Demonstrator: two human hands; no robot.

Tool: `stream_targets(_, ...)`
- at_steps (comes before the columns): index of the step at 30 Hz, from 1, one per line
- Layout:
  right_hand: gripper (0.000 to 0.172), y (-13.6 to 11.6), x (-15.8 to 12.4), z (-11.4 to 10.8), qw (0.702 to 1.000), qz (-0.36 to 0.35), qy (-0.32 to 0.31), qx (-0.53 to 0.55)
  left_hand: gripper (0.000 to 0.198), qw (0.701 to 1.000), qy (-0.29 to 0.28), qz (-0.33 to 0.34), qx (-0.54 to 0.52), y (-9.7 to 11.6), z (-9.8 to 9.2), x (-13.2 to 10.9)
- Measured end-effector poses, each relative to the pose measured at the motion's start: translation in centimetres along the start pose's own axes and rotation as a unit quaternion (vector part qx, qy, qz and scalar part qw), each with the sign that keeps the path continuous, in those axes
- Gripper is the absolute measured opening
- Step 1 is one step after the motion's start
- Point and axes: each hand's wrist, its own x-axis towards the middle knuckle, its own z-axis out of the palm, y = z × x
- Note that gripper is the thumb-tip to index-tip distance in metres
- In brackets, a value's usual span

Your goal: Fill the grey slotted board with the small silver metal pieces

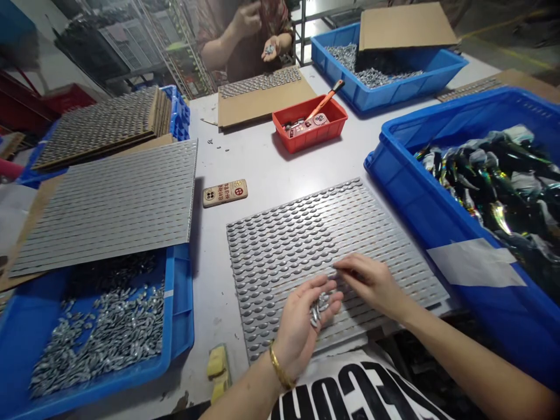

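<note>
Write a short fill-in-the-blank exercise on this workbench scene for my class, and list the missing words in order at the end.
1. In the foreground, loose silvery pieces lie in the palm of the ____ hand.
2. The small bin that holds an orange-handled tool is coloured ____.
3. The large bin to the right of the ridged grey board, where the right hand is, is coloured ____.

Missing words: left; red; blue.

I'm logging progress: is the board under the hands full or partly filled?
Partly filled: silver pieces cover much of the left side of the board; its right side looks mostly bare.
</note>
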Motion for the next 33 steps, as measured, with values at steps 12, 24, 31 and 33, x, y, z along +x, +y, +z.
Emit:
stream_targets(12,0.021,3.6,2.2,-0.8,0.982,-0.070,-0.047,-0.169,0.027,1.000,0.022,0.002,-0.004,-0.4,-1.3,-0.5)
stream_targets(24,0.025,3.1,1.9,-1.0,0.955,-0.109,-0.077,-0.266,0.032,0.999,0.033,0.014,-0.006,-0.8,-2.4,-0.6)
stream_targets(31,0.024,2.8,1.9,-1.0,0.945,-0.116,-0.087,-0.292,0.029,0.999,0.030,0.000,-0.017,-0.5,-2.5,-1.2)
stream_targets(33,0.025,2.7,1.8,-1.0,0.946,-0.113,-0.083,-0.291,0.029,1.000,0.022,0.005,-0.014,-0.7,-2.7,-1.3)
